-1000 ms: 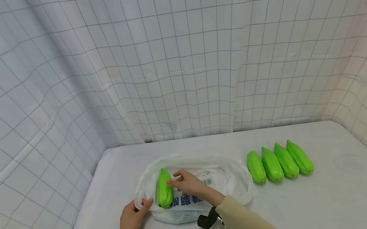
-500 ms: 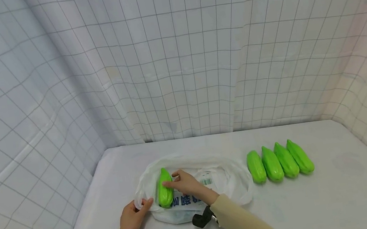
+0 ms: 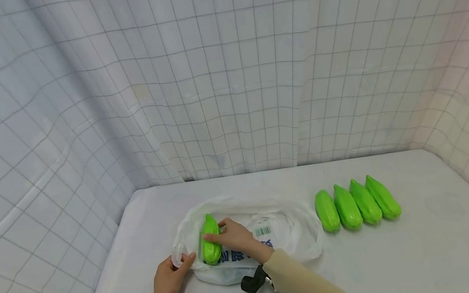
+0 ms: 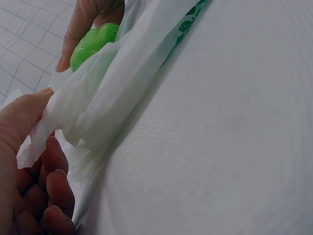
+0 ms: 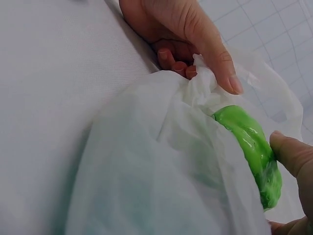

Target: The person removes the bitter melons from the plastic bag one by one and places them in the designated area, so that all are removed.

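A white plastic bag (image 3: pixel 295 215) with blue print and a barcode lies with its mouth spread on the table. My left hand (image 3: pixel 166 278) pinches the near left part of its rim between thumb and fingers, as the left wrist view shows on the bag film (image 4: pixel 105 93). Inside the mouth, at the left, is a glossy green ridged gourd (image 3: pixel 211 255) with a tapered end. Reaching in from the right, my right hand (image 3: pixel 238 237) grips this gourd, its thumb across the top. In the right wrist view the bag's film covers one side of the gourd (image 5: pixel 249 142).
Several more green gourds (image 3: pixel 348 206) lie side by side on the white table (image 3: pixel 390 264), right of the bag. A white grid-patterned curtain (image 3: pixel 253 88) hangs behind the table and along both sides.
My right hand has shifted slightly left, and its thumb has come further across the green gourd, which it now grips. The left hand keeps its hold on the bag's rim.
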A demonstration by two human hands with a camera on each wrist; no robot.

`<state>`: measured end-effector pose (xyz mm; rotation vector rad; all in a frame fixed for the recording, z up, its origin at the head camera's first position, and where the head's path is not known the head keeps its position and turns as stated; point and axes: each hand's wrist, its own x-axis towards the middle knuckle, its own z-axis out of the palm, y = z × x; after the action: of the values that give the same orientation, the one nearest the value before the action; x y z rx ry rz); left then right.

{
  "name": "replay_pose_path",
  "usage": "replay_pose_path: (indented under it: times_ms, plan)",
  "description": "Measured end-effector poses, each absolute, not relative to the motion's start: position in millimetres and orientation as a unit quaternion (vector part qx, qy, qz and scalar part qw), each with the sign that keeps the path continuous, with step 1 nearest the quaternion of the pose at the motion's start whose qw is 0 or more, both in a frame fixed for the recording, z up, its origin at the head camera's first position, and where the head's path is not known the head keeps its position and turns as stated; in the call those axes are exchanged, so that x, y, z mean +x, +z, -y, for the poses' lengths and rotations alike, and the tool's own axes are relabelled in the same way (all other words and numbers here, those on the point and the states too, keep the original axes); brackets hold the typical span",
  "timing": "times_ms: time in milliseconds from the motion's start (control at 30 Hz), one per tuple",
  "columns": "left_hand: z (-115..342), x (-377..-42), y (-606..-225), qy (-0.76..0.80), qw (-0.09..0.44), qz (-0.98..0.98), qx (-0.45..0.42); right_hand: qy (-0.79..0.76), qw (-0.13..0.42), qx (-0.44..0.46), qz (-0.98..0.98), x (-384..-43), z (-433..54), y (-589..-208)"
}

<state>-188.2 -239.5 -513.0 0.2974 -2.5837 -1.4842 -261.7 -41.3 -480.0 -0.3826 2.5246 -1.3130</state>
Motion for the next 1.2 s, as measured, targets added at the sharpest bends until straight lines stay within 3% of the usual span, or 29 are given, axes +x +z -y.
replay_pose_path:
  times_ms: [1200]
  plan:
    - [239.6, -187.8, -510.8, -0.494, 0.067, 0.861, 0.099, -0.565, 0.158, -0.086, -0.806, -254.6, 35.0, -483.6]
